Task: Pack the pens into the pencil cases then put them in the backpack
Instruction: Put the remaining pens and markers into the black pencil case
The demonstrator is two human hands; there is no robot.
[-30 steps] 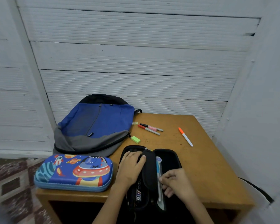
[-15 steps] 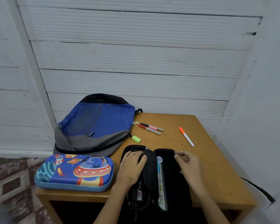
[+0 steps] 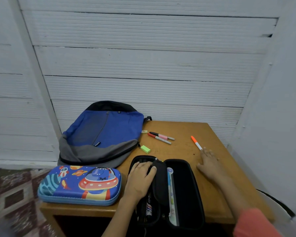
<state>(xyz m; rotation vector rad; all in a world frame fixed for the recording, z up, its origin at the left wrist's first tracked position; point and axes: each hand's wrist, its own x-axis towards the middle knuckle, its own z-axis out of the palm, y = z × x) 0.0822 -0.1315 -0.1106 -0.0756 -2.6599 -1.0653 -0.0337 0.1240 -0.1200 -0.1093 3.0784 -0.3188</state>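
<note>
Pressing our flat left hand [image 3: 140, 177] on the open black pencil case [image 3: 183, 185], we spread our empty right hand [image 3: 210, 165] just beside the orange pen [image 3: 196, 143] on the desk [image 3: 220, 194], where a clumsy nudge could roll it off the edge.

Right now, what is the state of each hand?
Left hand: open, resting on the open black pencil case.
Right hand: open, empty, beside the orange-capped white pen.

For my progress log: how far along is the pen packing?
Done: one pale pen lies in the open black case under the left hand. In hand: the right hand is by the orange pen, not gripping. Left: that pen, two markers, then this and the blue case into the backpack.
</note>
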